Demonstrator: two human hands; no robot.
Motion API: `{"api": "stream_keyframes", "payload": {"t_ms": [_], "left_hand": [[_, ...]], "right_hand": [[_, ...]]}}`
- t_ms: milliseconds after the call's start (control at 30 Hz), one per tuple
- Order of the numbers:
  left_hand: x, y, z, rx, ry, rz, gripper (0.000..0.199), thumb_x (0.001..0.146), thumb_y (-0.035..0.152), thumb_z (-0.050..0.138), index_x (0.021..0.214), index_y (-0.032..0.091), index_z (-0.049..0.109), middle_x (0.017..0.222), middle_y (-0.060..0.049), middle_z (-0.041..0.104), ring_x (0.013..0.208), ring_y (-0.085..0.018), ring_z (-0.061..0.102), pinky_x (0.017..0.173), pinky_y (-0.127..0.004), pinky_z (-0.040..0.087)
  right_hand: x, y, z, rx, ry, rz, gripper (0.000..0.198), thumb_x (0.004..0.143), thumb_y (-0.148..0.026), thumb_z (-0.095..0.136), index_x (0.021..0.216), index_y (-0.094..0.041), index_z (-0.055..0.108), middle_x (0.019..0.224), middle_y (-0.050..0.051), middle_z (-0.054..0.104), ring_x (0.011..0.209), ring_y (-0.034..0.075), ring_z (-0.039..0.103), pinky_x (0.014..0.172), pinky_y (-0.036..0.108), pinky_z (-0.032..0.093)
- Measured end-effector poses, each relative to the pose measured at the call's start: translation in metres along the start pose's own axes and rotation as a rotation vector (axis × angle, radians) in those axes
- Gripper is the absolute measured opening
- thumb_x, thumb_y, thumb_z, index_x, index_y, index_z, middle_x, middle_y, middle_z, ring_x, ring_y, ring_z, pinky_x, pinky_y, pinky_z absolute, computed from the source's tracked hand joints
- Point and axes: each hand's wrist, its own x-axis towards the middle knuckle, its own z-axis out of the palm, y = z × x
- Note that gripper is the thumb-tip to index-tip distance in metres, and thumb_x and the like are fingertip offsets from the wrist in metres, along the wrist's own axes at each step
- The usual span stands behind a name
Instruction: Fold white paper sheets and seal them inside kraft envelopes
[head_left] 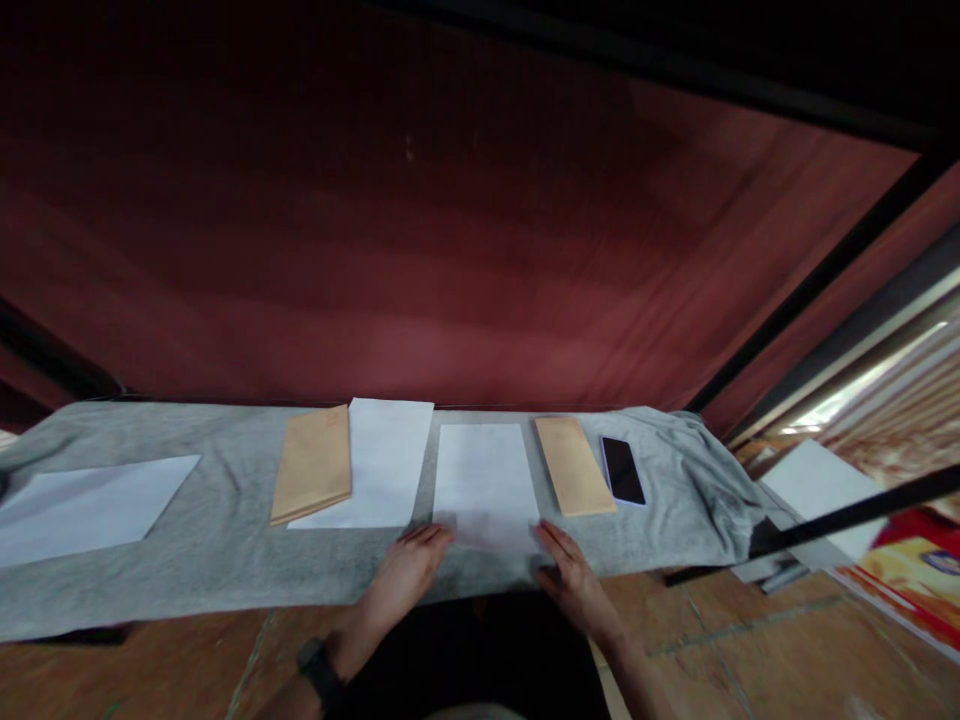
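Observation:
A white sheet of paper [484, 475] lies in front of me on the grey cloth, its near edge blurred. My left hand [418, 560] grips its near left corner, fingers closed, with a dark watch on that wrist. At the near right corner, my right hand [566, 575] has its thumb and fingers closed on the same sheet. Left of it is a stack of white paper [390, 460], partly covered by several brown envelopes [315, 460]. One more brown envelope [574, 465] lies to the right of the sheet.
A dark-screened phone [624, 470] lies right of the single envelope. More white paper [90, 505] is at the far left of the cloth-covered table [225, 570]. A red panel [450, 250] rises behind. A black metal bar [847, 525] and a white board [821, 490] stand at right.

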Motion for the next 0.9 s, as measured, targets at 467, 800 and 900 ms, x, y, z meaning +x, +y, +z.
{"api": "stream_keyframes", "payload": {"t_ms": [467, 800, 900], "left_hand": [[0.065, -0.002, -0.037, -0.837, 0.417, -0.427, 0.047, 0.08, 0.054, 0.064, 0.107, 0.016, 0.067, 0.079, -0.001, 0.07, 0.071, -0.017, 0.064, 0.064, -0.026, 0.051], [0.063, -0.033, 0.043, -0.548, 0.31, -0.478, 0.057, 0.081, 0.021, 0.054, 0.137, 0.016, 0.052, 0.078, 0.001, 0.068, 0.069, -0.017, 0.065, 0.069, -0.031, 0.054], [0.062, -0.033, 0.043, -0.431, 0.321, -0.437, 0.055, 0.08, 0.013, 0.05, 0.135, 0.017, 0.055, 0.094, -0.005, 0.071, 0.083, -0.02, 0.069, 0.078, -0.034, 0.057]], "right_hand": [[0.072, -0.018, 0.02, 0.176, 0.277, 0.325, 0.052, 0.096, -0.062, 0.039, 0.082, -0.02, 0.068, 0.074, 0.006, 0.07, 0.066, 0.021, 0.066, 0.063, 0.031, 0.054], [0.057, -0.01, 0.036, -0.202, 0.391, 0.249, 0.031, 0.099, -0.035, 0.039, 0.098, -0.021, 0.067, 0.099, 0.014, 0.064, 0.096, 0.03, 0.06, 0.088, 0.045, 0.05], [0.058, -0.013, 0.036, -0.259, 0.388, 0.239, 0.03, 0.098, -0.033, 0.039, 0.105, -0.022, 0.067, 0.097, 0.014, 0.061, 0.095, 0.032, 0.059, 0.087, 0.047, 0.05]]}}
